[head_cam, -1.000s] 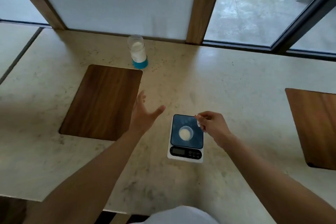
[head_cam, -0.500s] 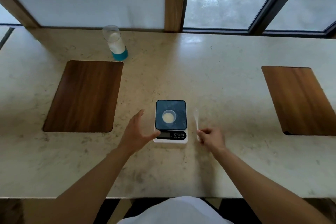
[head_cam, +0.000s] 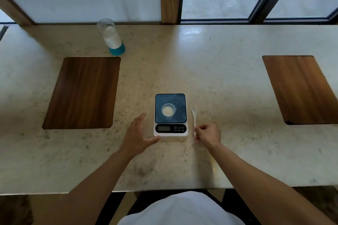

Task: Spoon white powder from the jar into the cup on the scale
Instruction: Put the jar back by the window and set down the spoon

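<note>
Your desk is pale speckled stone, glossy near the window; two dark wood-grain boards with rounded corners lie flat on it, the left board and the right board, well apart; between them stands the scale, a white body with a dark glass top; on it sits the small clear cup holding white powder; your left hand is open, fingers spread, thumb touching the scale's near left corner; your right hand pinches the handle of the slim white spoon, which lies on the desk just right of the scale; the jar, clear with a teal base, stands far left, leaving bare stone in between
</note>
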`<action>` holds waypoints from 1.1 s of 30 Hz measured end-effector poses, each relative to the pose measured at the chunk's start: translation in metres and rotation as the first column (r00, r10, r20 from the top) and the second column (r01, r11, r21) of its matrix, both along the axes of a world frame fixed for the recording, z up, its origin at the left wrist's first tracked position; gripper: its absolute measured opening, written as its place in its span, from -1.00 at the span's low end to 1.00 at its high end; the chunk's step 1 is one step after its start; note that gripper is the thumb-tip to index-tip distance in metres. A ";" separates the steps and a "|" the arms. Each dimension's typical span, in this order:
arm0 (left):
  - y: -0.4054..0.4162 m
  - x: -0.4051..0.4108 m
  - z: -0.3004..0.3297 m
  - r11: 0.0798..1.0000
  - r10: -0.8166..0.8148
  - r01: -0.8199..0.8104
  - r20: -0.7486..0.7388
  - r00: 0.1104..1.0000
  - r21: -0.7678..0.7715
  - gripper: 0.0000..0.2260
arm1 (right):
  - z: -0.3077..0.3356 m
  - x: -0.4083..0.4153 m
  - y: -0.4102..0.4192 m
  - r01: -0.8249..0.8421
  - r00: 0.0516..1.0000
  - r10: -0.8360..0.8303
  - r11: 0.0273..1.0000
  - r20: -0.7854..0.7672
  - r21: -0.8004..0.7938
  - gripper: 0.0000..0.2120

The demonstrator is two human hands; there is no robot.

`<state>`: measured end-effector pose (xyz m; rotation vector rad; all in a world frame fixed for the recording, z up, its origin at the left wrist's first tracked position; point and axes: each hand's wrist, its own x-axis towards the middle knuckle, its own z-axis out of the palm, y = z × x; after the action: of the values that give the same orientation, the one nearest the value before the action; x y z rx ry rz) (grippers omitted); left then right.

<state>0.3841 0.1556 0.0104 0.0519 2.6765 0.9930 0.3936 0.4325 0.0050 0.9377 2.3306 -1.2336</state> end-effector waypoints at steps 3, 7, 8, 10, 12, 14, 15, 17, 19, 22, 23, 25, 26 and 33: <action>0.001 0.000 0.000 1.000 0.005 -0.005 -0.005 1.000 0.010 -0.04 | 0.000 -0.001 -0.003 0.031 1.000 -0.031 1.000 -0.003 0.006 -0.74; 0.002 0.000 -0.003 1.000 -0.003 0.003 -0.001 1.000 0.008 -0.04 | 0.000 -0.001 -0.005 0.047 0.999 -0.047 0.999 0.005 0.010 -0.74; 0.003 0.000 -0.003 1.000 -0.003 0.003 -0.001 1.000 0.014 -0.04 | 0.000 -0.002 -0.005 0.050 0.999 -0.050 0.999 0.006 0.007 -0.75; 0.004 0.001 -0.004 1.000 0.003 -0.003 0.001 1.000 0.023 -0.05 | -0.001 -0.002 -0.004 0.056 0.998 -0.056 0.998 0.007 0.010 -0.75; 0.005 0.002 -0.004 1.000 0.006 -0.006 0.004 1.000 0.023 -0.05 | -0.003 -0.003 -0.004 0.056 0.998 -0.056 0.998 0.010 0.022 -0.73; 0.006 0.001 -0.005 1.000 0.005 -0.005 0.001 1.000 0.023 -0.05 | -0.003 -0.003 -0.006 0.059 0.998 -0.059 0.998 0.013 0.032 -0.72; 0.006 0.001 -0.005 1.000 0.004 -0.004 0.000 1.000 0.022 -0.05 | -0.003 -0.004 -0.007 0.056 0.998 -0.057 0.998 0.012 0.040 -0.72; 0.006 0.001 -0.006 1.000 0.003 -0.003 -0.006 1.000 0.016 -0.06 | -0.003 -0.004 -0.009 0.051 0.999 -0.051 0.997 0.011 0.057 -0.75; 0.006 0.001 -0.006 1.000 0.002 -0.001 -0.010 1.000 0.006 -0.07 | -0.003 -0.005 -0.011 0.057 0.998 -0.058 0.996 0.011 0.062 -0.79; 0.007 0.000 -0.007 1.000 0.001 -0.001 -0.019 1.000 0.006 -0.08 | -0.004 -0.005 -0.013 0.073 0.997 -0.073 0.995 0.002 0.063 -0.81; 0.007 0.000 -0.007 1.000 0.001 -0.001 -0.018 1.000 0.006 -0.09 | -0.003 -0.005 -0.014 0.079 0.997 -0.079 0.995 -0.002 0.066 -0.82; 0.007 0.000 -0.008 1.000 0.002 -0.002 -0.023 1.000 0.006 -0.09 | -0.003 -0.004 -0.015 0.091 0.996 -0.091 0.993 -0.006 0.070 -0.83; 0.008 0.000 -0.008 1.000 0.002 -0.002 -0.029 1.000 0.010 -0.09 | -0.003 -0.004 -0.015 0.094 0.996 -0.093 0.993 -0.007 0.071 -0.83; 0.009 0.000 -0.009 1.000 -0.011 0.011 -0.027 1.000 0.010 -0.10 | -0.001 -0.004 -0.014 0.087 0.996 -0.087 0.993 -0.007 0.076 -0.82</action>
<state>0.3840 0.1643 0.0012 0.0830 2.6931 1.0095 0.3892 0.4187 0.0040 1.0742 2.3777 -1.1868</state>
